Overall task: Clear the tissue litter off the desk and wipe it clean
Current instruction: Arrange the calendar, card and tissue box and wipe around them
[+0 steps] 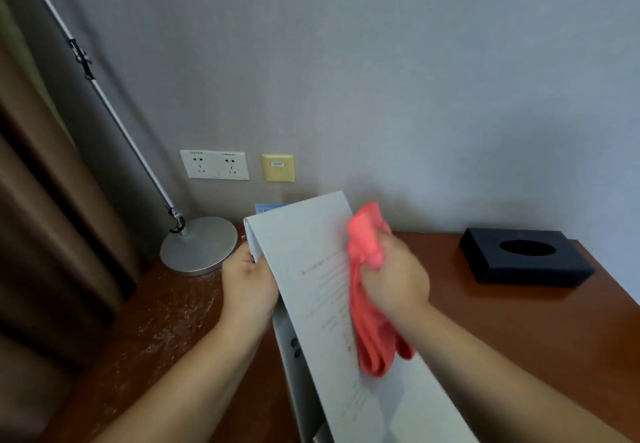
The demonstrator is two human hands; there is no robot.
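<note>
Lamp: a silver desk lamp with a round metal base stands at the back-left corner of the surface.
Litter: pale specks lie scattered over the left part of the reddish-brown wooden surface. They may be tissue crumbs or dust; the view is too soft to tell.
Left hand: the left hand is curled round the left edge of the box and steadies it.
Box: a flat white cardboard box with faint print is held tilted above the middle of the surface, its top end toward the wall.
Cloth: a coral-pink cloth is bunched against the box's face, with its tail hanging down.
Right hand: the right hand is closed in a fist round the cloth.
Tissue holder: a black rectangular tissue holder with an oval slot sits near the back-right corner.
Step in hand: this looks like wiping down the lifted box. It would go best with long strokes running top to bottom and a firm left-hand grip. The box should then go on the cleaner right side so the speckled left part can be wiped.
</note>
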